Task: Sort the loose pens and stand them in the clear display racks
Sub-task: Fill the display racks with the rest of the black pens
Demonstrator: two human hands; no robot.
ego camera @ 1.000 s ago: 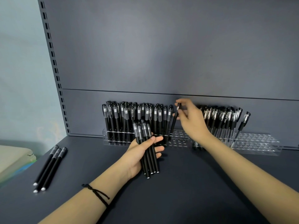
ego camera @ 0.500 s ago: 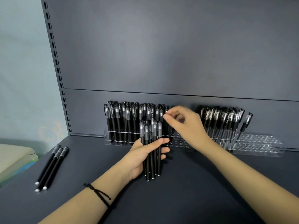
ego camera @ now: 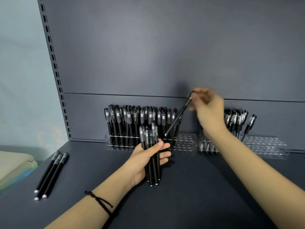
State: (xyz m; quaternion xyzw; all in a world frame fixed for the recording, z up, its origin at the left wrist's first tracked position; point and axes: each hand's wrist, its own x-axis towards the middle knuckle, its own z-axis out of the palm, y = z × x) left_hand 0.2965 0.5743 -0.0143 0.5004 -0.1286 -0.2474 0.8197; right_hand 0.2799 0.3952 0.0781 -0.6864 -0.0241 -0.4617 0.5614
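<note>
Near edge of the dark shelf [ego camera: 198, 192]: both forearms reach in, black cord bracelet [ego camera: 99, 199] on the left wrist. Toward the shelf's left edge three loose pens [ego camera: 51, 174] lie side by side, touching, white ends nearest the camera, caps pointing to the back.

Mid-shelf: left hand [ego camera: 145, 159] grips a bundle of pens [ego camera: 154, 169], fingers and thumb curled round the barrels. The bundle stands roughly upright, clear caps up; can't tell if the lower ends touch the shelf.

Further back: right hand [ego camera: 209, 111], motion-blurred, is raised above the racks and pinches the cap end of a single pen [ego camera: 178, 116] between fingertips, other fingers loosely curled. The pen is tilted, lower tip down-left at the top plate of the left rack [ego camera: 184, 141]; can't tell if it is in a hole.

Back edge: the left rack is clear acrylic. Its left part is packed with racked pens [ego camera: 132, 119], black, upright, clear caps on top; its right part shows empty holes. Just beside it stands the right rack [ego camera: 267, 144], also clear. Its left part holds capped black pens [ego camera: 236, 119], partly hidden behind the right forearm, the rightmost one leaning; its right part is empty holes.

Behind the racks: grey back panel [ego camera: 165, 55], slotted upright [ego camera: 54, 71] at its left side. Off the shelf's left edge lies a beige object [ego camera: 13, 164], unclear what.
</note>
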